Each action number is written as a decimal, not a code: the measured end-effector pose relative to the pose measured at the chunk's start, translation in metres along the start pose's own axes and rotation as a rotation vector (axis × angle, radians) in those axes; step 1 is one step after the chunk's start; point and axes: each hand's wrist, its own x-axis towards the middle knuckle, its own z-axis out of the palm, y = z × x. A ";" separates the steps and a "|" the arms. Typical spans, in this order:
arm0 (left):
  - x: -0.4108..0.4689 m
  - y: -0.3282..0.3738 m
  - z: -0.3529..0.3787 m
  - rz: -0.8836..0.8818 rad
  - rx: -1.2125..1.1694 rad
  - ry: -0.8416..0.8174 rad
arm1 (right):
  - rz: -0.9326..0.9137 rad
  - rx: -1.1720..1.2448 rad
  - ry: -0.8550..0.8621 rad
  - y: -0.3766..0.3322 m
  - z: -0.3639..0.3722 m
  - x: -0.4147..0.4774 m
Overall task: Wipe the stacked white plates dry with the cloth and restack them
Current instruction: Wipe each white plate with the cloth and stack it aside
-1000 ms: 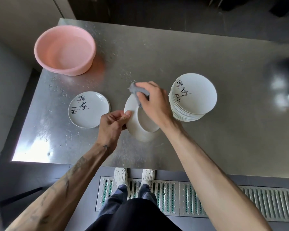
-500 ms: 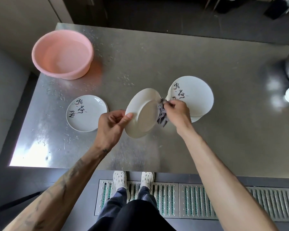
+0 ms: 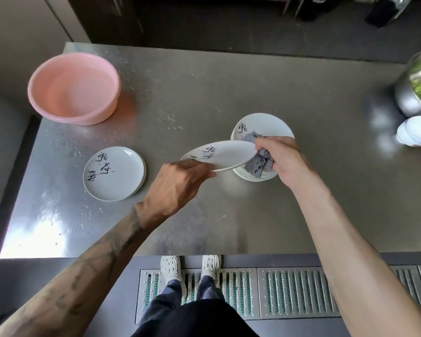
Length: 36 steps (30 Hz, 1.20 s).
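Steel table (image 3: 204,81) bears plates (image 3: 113,173), pink basin (image 3: 73,88); floor grate (image 3: 289,290) below.

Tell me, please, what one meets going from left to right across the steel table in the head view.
pink basin → low stack of plates → held plate → right hand gripping the cloth → steel bowl of greens
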 end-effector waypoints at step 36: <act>0.089 0.005 0.126 -0.355 -0.332 -0.124 | -0.091 0.365 0.286 0.045 -0.089 0.057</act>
